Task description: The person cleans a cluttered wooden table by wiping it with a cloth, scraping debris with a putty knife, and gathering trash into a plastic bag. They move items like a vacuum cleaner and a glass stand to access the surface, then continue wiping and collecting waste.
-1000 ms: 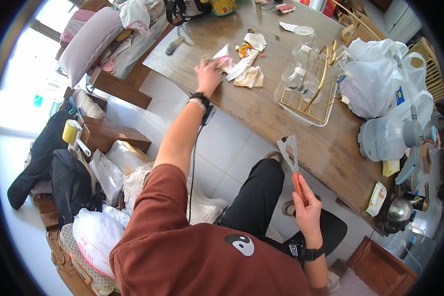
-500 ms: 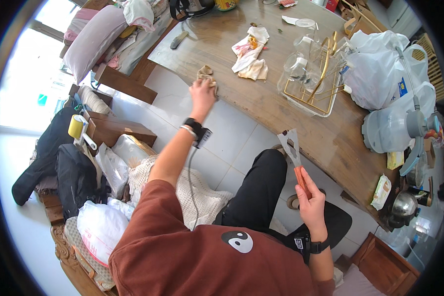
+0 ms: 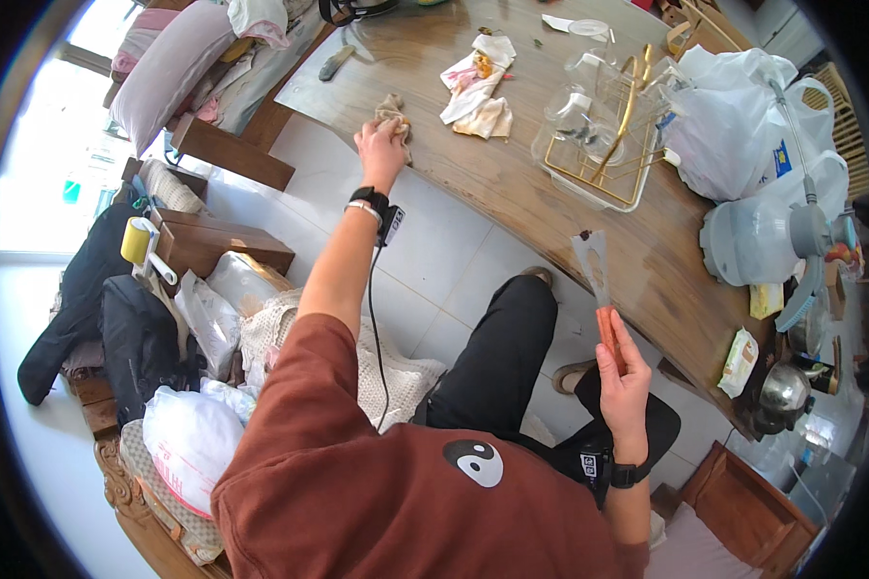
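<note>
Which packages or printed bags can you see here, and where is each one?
White plastic bags: on the table's far right end, bulging, with a blue and yellow patch.
Small packet: at the table's near right edge, flat, white and green.
White sack: on the floor at the person's left, with red print.

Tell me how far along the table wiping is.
Done: the near table edge looks bare. In hand: the left hand presses a brown rag on the tabletop, and the right hand holds a scraper upright. Left: crumpled cloths and small scraps farther in.
</note>
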